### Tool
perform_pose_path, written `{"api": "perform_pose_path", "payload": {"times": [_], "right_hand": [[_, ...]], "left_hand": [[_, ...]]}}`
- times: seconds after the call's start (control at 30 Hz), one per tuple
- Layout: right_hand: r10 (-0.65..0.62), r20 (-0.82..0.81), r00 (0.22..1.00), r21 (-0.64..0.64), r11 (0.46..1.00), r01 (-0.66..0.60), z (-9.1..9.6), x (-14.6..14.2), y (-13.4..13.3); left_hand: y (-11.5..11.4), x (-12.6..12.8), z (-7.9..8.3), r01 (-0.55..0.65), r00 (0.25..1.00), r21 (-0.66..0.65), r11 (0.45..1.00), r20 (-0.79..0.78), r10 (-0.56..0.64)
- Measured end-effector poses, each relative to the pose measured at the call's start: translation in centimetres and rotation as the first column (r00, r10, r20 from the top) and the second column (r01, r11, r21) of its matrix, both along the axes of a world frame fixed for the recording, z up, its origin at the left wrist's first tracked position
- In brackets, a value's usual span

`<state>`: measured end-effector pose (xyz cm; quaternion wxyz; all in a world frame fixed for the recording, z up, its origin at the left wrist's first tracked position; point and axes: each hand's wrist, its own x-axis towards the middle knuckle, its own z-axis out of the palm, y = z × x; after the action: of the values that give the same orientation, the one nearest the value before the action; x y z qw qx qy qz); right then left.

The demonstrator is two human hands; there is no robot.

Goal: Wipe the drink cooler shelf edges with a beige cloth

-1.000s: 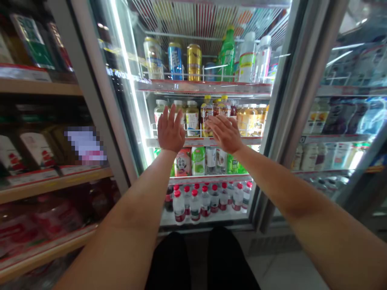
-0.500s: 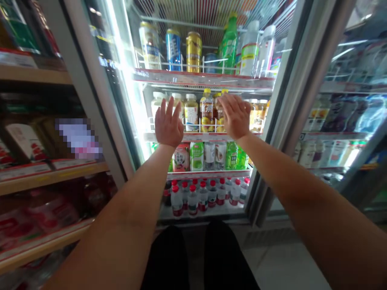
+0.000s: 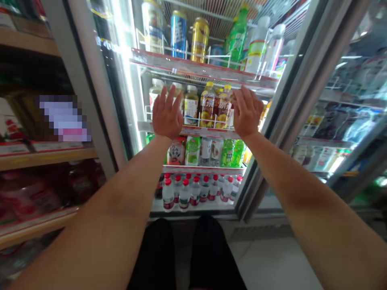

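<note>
You're at the drinks fridge [image 3: 311, 88], centre frame, seemingly mid-reach: left hand [image 3: 167, 114] spread wide, left of centre; right hand [image 3: 248, 112] with fingers parted, right of centre; neither visibly holding anything. Behind and between them stand yellow-capped tea bottles [image 3: 207, 106]; gripping one would call for curling fingers. Against half a second ago, your right hand sits farther right, baring more bottle.
</note>
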<state>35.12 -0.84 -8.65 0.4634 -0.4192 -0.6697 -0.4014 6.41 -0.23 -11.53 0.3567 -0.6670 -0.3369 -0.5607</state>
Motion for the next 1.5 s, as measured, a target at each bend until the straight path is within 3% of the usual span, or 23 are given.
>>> {"api": "perform_pose_path", "payload": {"times": [0.2,0.27,0.4,0.5,0.57,0.67,0.73,0.8,0.93,1.03,1.13,1.27,1.37,1.5], "right_hand": [[0.062,0.279,0.958,-0.089,0.995,-0.039,-1.0,0.8,-0.6],[0.042,0.217,0.975,-0.068,0.997,-0.027,0.3,1.2,-0.6],[-0.024,-0.098,0.995,0.007,1.0,0.024,3.3,1.5,0.6],[-0.045,-0.256,0.966,0.071,0.995,0.065,1.9,0.7,1.4],[-0.037,-0.228,0.973,0.098,0.993,0.06,-0.4,0.2,1.4],[-0.013,-0.018,1.0,0.096,0.995,0.015,-2.8,0.3,0.9],[-0.014,0.05,0.999,0.08,0.997,0.01,-2.2,0.9,0.7],[-0.016,0.038,0.999,0.052,0.999,0.014,-0.4,1.5,0.8],[-0.02,-0.173,0.985,0.066,0.997,0.031,2.2,1.8,1.4],[0.006,-0.258,0.966,0.11,0.994,0.023,1.0,1.7,1.7],[0.017,-0.215,0.976,0.1,0.995,0.005,-0.5,2.1,1.4],[-0.014,-0.183,0.983,0.049,0.998,0.024,0.6,3.0,0.9],[-0.035,-0.252,0.967,0.04,0.998,0.047,1.6,3.1,0.9],[-0.029,-0.326,0.945,0.042,0.998,0.045,0.2,2.7,1.2]], "left_hand": [[0.5,-0.1,-0.1,-0.12,0.991,0.103,0.987,-0.048,0.126],[0.5,-0.1,-0.1,-0.118,0.991,0.087,0.989,-0.045,0.122],[0.3,-0.1,-0.1,-0.059,0.998,0.031,0.998,-0.028,0.059],[0.3,-0.1,0.0,-0.039,0.999,0.017,0.999,-0.014,0.039],[0.3,-0.1,-0.1,-0.079,0.997,0.041,0.996,-0.021,0.08],[0.3,-0.1,-0.1,-0.128,0.991,0.07,0.989,-0.04,0.131],[0.3,-0.1,-0.1,-0.112,0.993,0.045,0.993,-0.037,0.114],[0.2,0.0,-0.1,-0.078,0.997,0.006,0.997,-0.022,0.079],[0.4,0.0,-0.1,-0.066,0.998,-0.006,0.998,-0.015,0.066],[0.5,-0.1,-0.1,-0.075,0.997,0.007,0.997,-0.019,0.075],[0.3,0.0,-0.1,-0.099,0.995,0.017,0.995,-0.026,0.099],[-0.1,0.1,0.0,-0.065,0.998,-0.021,0.998,-0.002,0.065],[-0.2,0.2,0.0,-0.027,0.999,-0.039,0.999,0.019,0.028],[0.0,0.1,-0.1,-0.102,0.995,0.027,0.994,-0.011,0.102]]}}
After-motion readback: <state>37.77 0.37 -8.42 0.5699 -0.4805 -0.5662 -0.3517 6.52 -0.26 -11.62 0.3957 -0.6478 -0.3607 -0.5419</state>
